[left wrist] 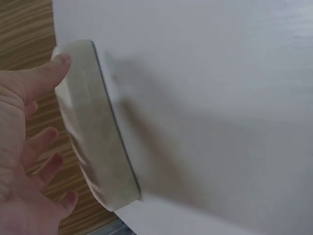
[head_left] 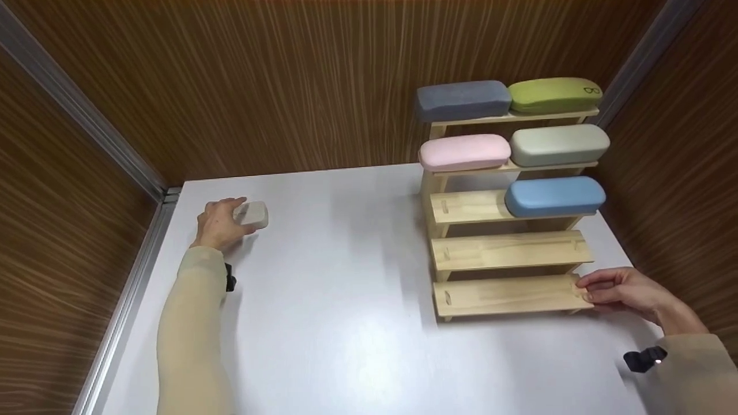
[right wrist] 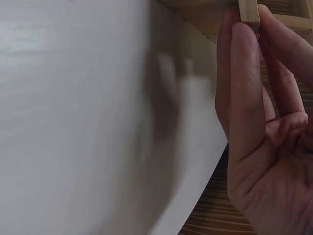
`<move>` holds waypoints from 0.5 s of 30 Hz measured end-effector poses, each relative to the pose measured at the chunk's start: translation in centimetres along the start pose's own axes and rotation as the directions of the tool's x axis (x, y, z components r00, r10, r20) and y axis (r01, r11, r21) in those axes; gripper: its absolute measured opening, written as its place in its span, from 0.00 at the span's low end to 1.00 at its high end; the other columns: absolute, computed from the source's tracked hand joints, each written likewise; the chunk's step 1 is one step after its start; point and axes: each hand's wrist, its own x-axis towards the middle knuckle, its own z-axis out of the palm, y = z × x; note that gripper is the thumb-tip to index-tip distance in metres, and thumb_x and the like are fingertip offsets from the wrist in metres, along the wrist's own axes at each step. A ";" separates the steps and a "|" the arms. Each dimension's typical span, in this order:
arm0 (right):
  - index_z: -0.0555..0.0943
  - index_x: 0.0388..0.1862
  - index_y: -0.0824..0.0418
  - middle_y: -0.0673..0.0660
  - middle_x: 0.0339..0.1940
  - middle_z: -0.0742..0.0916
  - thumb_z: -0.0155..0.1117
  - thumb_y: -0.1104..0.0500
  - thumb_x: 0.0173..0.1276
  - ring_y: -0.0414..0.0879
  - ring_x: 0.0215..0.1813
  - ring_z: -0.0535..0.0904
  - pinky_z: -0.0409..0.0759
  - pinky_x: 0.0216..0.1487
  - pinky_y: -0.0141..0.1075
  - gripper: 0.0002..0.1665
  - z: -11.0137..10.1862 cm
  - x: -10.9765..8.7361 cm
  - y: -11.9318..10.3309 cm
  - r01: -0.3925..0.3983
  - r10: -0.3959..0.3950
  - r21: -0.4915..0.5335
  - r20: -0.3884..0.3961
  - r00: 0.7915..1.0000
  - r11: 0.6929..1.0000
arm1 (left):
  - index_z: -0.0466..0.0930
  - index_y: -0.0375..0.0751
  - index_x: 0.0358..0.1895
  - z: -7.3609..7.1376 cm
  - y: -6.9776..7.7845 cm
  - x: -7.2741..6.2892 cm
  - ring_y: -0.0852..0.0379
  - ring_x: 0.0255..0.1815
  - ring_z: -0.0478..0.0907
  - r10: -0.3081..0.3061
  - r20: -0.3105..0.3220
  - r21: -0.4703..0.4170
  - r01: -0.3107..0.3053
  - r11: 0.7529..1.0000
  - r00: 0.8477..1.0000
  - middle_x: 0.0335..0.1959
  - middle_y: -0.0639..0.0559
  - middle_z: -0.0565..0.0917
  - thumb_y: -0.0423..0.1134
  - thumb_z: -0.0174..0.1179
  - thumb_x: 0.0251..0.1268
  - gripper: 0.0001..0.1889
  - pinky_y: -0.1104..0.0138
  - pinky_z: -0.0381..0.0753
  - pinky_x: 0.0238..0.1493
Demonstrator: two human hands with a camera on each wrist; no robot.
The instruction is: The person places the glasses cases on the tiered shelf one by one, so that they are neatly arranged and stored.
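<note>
My left hand [head_left: 221, 223] is at an off-white glasses case [head_left: 253, 214] at the far left of the white table. In the left wrist view the thumb overlaps one end of the case [left wrist: 98, 127], and the other fingers are spread loosely beside its long side. A dark seam runs along the case's edge. On the right, my right hand [head_left: 631, 293] pinches the right end of the bottom step of a wooden tiered rack [head_left: 513, 295], with thumb and fingers on either side of the board [right wrist: 249, 12].
Grey-blue [head_left: 464, 101] and lime green [head_left: 553, 95] glasses cases sit on the top step. Pink [head_left: 466, 152] and pale grey-green [head_left: 559, 145] ones lie below them, then a blue one [head_left: 555, 196] on the middle step's right. Wood-grain walls [head_left: 288, 86] enclose the table [head_left: 323, 276].
</note>
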 end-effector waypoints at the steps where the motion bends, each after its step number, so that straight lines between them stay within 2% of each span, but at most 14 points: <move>1: 0.96 0.52 0.46 0.42 0.45 0.97 0.62 0.75 0.80 0.34 0.46 0.93 0.93 0.48 0.31 0.26 0.0 0.0 0.0 0.003 -0.003 0.006 0.002 1.000 1.000 | 0.72 0.41 0.85 0.1 -0.1 0.1 0.24 0.86 0.62 -0.011 0.004 0.006 0.011 1.000 1.000 0.85 0.28 0.71 0.47 0.78 0.66 0.44 0.27 0.52 0.87; 9: 0.96 0.52 0.46 0.43 0.45 0.97 0.62 0.75 0.81 0.35 0.46 0.93 0.93 0.47 0.31 0.27 0.0 0.2 0.2 -0.006 0.005 0.025 0.008 1.000 1.000 | 0.62 0.37 0.89 1.3 -1.1 0.1 0.19 0.90 0.51 -0.058 0.022 0.072 0.057 0.996 0.998 0.90 0.25 0.60 0.44 0.75 0.66 0.50 0.22 0.46 0.86; 15: 0.96 0.52 0.45 0.43 0.44 0.97 0.62 0.74 0.81 0.35 0.46 0.93 0.93 0.47 0.30 0.26 -0.1 0.3 0.2 -0.003 0.003 0.016 0.013 1.000 1.000 | 0.61 0.36 0.89 1.8 -1.5 0.2 0.19 0.90 0.52 -0.055 -0.019 0.095 0.056 0.994 0.998 0.88 0.27 0.65 0.40 0.71 0.69 0.47 0.21 0.48 0.85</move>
